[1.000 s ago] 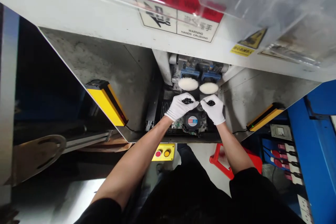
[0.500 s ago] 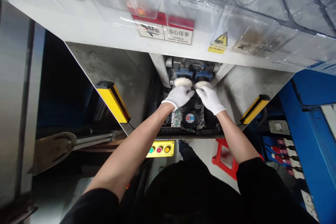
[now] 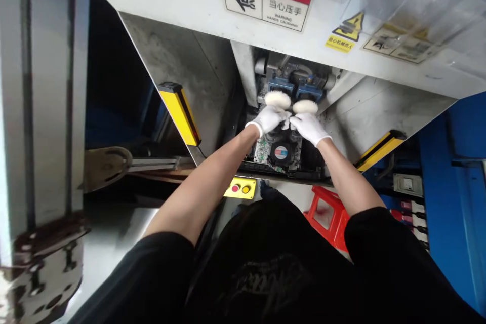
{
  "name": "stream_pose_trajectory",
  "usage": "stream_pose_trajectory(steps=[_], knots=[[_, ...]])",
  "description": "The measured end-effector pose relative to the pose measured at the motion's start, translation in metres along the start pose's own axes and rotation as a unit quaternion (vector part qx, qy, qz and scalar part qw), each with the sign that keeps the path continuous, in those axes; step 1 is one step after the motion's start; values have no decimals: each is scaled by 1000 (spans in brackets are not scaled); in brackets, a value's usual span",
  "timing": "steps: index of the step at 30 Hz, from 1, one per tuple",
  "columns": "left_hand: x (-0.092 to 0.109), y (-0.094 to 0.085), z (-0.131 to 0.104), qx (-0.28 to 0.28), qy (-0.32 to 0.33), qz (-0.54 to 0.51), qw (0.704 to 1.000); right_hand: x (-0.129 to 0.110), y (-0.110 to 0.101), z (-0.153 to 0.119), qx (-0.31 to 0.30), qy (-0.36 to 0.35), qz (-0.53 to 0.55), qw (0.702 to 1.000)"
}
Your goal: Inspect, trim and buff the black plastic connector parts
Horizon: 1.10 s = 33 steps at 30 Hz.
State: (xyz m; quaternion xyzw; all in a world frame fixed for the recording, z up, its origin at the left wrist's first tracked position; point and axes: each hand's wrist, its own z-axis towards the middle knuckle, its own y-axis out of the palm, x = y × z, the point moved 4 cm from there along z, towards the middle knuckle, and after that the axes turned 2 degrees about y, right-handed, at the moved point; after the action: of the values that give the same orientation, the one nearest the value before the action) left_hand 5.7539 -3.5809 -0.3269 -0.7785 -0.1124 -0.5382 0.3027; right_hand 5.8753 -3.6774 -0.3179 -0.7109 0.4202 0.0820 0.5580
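My left hand, in a white glove, is closed in front of the left fluffy white pad. A small crumpled white piece shows at its fingertips, between the two hands. My right hand, gloved too, has its fingers pressed together just below the right white pad; what it holds, if anything, is hidden. Both pads sit under blue blocks inside the machine. Below the hands lies a round black part with a red and blue label.
Yellow bars stand at the left and right of the machine opening. A white panel with warning signs hangs above. Near my body are a yellow button box and a red stool.
The view has shifted, so the machine appears higher and further right. Both hands have drawn slightly down from the pads, and the small white piece now shows between them.
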Motion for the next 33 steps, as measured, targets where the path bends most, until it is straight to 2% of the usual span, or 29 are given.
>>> stream_pose_trajectory(steps=[3,6,10,15,18,19,21,23,24,26,27,30,31,33], knots=[[-12,2,-13,58,35,-153,986,9,2,-6,23,-68,223,972],[-20,8,-18,95,59,-216,970,18,6,-8,55,-78,286,953],[-20,9,-16,132,83,-208,966,20,12,-3,59,-55,262,962],[-22,9,-12,109,90,-230,963,20,11,2,58,-61,237,968],[-26,8,-11,97,113,-271,951,19,9,-2,65,-59,163,983],[-29,6,-13,110,124,-294,941,17,6,-6,85,-58,120,987],[-41,0,-28,184,135,-350,909,5,0,-17,153,-64,14,986],[-63,-4,-61,292,100,-403,861,-17,-2,-26,206,-98,-89,970],[-76,-2,-83,340,68,-423,837,-32,1,-28,206,-126,-134,961],[-102,10,-139,393,0,-438,808,-59,12,-22,149,-182,-216,948],[-113,18,-170,406,-28,-434,804,-69,19,-15,102,-200,-255,941],[-141,55,-266,379,-119,-390,831,-85,40,10,-34,-222,-344,911],[-150,70,-297,367,-147,-389,832,-86,44,17,-55,-228,-363,902],[-169,98,-358,366,-197,-397,818,-87,48,26,-52,-238,-391,888]])
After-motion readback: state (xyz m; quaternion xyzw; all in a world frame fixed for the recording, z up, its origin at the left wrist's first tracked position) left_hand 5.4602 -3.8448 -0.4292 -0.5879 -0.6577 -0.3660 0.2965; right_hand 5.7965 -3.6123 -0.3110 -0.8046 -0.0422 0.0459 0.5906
